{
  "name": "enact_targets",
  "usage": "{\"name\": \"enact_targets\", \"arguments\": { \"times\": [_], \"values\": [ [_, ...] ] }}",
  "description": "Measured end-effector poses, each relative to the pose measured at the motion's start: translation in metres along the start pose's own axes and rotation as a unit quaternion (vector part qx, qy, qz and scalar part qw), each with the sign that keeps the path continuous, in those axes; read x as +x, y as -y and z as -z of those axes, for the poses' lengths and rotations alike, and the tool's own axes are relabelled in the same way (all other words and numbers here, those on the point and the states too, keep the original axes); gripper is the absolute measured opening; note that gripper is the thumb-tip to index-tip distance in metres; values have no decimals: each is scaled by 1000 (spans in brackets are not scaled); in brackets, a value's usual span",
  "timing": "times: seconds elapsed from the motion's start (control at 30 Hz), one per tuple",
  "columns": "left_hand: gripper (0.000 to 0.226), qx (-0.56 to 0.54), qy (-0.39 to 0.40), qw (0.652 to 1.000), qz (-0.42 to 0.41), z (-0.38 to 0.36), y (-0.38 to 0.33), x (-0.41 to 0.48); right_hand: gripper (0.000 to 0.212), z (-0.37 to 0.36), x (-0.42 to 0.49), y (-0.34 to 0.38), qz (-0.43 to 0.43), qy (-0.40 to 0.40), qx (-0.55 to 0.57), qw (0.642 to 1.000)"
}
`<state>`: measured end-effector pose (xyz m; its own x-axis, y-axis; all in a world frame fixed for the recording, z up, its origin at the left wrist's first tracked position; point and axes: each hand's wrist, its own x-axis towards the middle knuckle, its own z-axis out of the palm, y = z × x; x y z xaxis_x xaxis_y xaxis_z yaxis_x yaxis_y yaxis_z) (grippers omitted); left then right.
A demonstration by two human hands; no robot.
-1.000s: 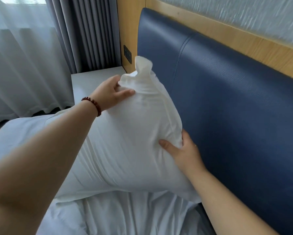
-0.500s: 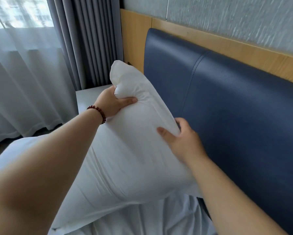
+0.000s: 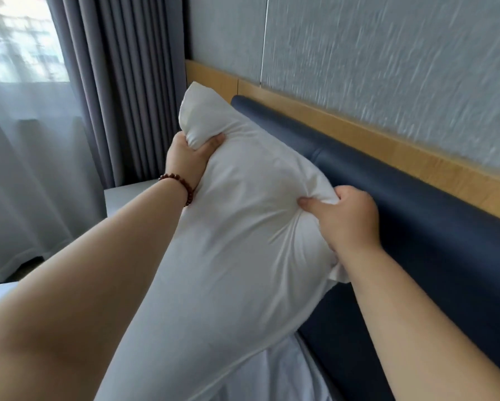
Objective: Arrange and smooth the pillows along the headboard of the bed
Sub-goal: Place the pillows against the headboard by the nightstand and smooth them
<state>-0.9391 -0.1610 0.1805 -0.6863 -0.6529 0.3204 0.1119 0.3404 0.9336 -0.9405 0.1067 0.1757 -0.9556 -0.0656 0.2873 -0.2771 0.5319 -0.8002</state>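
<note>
A plump white pillow (image 3: 237,235) is held up in front of the dark blue padded headboard (image 3: 416,227), tilted with its far corner highest. My left hand (image 3: 189,159), with a bead bracelet on the wrist, pinches the pillow's upper far corner. My right hand (image 3: 344,218) bunches the fabric on the pillow's near side next to the headboard. The pillow's lower end is hidden behind my left forearm. White bed linen (image 3: 286,374) lies beneath it.
A wooden rail (image 3: 387,146) runs above the headboard under a textured grey wall. Grey curtains (image 3: 121,91) and sheer white drapes (image 3: 26,169) hang at the left. A pale bedside surface (image 3: 127,195) sits beyond the bed's corner.
Both hands have raised the pillow higher off the bed. My right hand went from resting flat on it to gripping a bunch of fabric. The view has tilted up.
</note>
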Motion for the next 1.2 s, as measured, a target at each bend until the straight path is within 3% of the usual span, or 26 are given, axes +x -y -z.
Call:
{"name": "enact_targets", "arguments": {
  "times": [0.13,0.3,0.43,0.6,0.7,0.8,0.9,1.07,1.2],
  "values": [
    [57,5,19,1000,14,-18,0,15,47,12,16,4,30,-55,-68,996],
    [73,67,99,991,54,-51,41,8,40,-15,8,-22,126,-90,-188,970],
    [72,130,111,985,17,-74,89,-38,50,-34,-13,-42,290,-177,-308,889],
    [66,121,166,970,128,-79,162,-92,68,-75,-33,-76,346,-58,-436,829],
    [67,180,260,924,214,-67,219,-131,76,-99,-34,-101,354,1,-462,813],
    [64,378,335,845,178,-41,265,-176,76,-116,-34,-115,345,21,-483,805],
    [64,390,247,870,177,-18,284,-212,70,-135,-47,-116,346,45,-501,792],
    [82,388,84,865,306,13,305,-236,68,-177,-83,-145,357,183,-567,720],
    [114,194,-49,863,465,38,318,-253,77,-206,-92,-167,350,284,-543,709]
  ]
}}
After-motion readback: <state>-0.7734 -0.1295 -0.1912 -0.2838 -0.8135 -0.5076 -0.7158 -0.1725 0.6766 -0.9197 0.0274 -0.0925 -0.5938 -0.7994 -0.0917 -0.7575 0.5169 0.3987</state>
